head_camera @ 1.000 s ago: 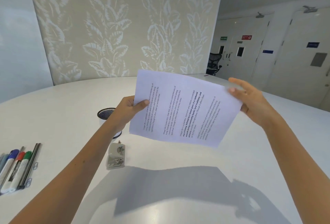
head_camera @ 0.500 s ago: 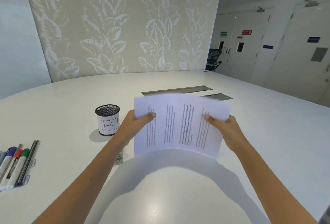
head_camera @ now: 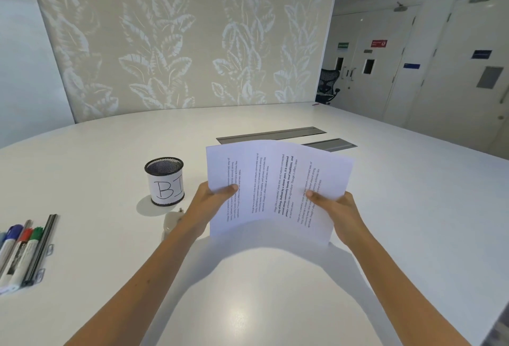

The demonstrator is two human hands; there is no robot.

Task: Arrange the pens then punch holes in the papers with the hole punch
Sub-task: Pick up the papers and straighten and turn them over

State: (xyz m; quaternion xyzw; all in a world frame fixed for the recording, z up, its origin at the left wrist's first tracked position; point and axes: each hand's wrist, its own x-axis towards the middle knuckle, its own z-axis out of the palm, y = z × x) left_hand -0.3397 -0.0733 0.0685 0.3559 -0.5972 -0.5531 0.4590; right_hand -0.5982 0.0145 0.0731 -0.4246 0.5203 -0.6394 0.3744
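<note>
Head view is showing both hands, left hand [head_camera: 212, 202] and right hand [head_camera: 334, 212], gripping the papers [head_camera: 275, 188] upright on the table [head_camera: 413, 194]; pens [head_camera: 23, 252] are lying arranged, hole punch [head_camera: 172, 221] apparently waiting unused.

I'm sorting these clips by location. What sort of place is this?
Probably an office meeting room: a large white table with grey cable hatches set into it, a mesh office chair in the background, and signed doors beyond it.
</note>
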